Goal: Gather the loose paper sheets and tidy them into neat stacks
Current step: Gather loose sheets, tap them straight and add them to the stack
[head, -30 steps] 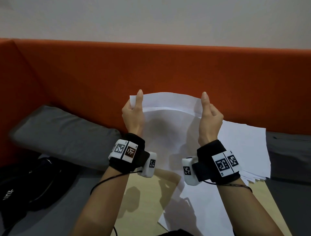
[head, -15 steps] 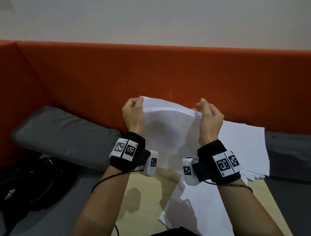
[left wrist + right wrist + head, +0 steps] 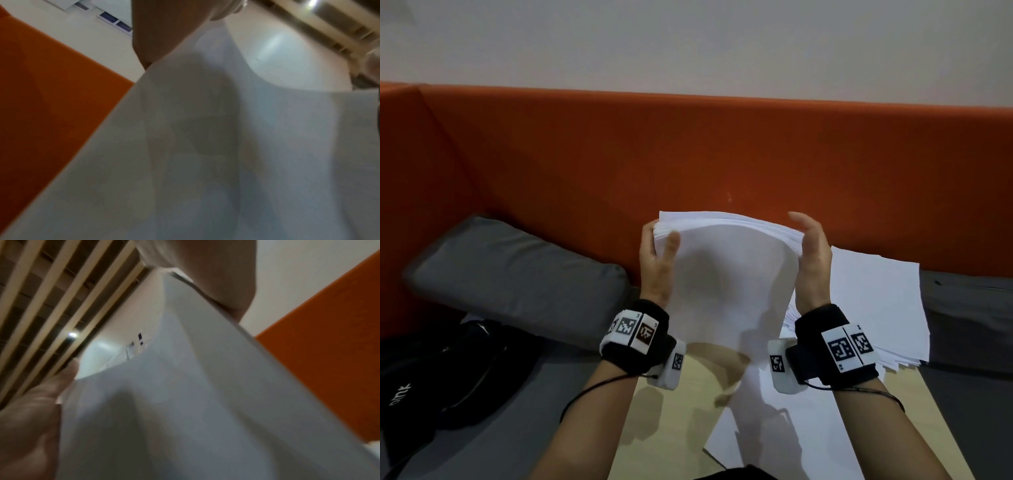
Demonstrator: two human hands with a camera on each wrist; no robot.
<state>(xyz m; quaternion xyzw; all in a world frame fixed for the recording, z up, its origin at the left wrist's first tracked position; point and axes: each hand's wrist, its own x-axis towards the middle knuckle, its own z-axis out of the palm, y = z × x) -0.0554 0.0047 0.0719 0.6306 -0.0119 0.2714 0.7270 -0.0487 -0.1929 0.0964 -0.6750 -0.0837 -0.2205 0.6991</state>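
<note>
Head view: a bundle of white paper sheets [image 3: 726, 274] is held upright above a light wooden table [image 3: 671, 411], in front of an orange sofa back [image 3: 688, 154]. Half a second earlier its top edge was pinched by curled fingers; now it is grasped at the left edge by the left hand [image 3: 657, 260], thumb across the front, while the right hand [image 3: 811, 260] is flattened against the right edge, fingers straight. The sheets' edges now look more even, so squaring appears under way. A fanned, uneven pile [image 3: 876, 308] lies behind on the right, and loose sheets [image 3: 774, 438] lie below.

Left wrist view: blurred paper fills the frame; the grip itself cannot be made out.

Right wrist view: the bundle is seen bowed, with the palm [image 3: 216, 272] pressed to its edge.
</note>
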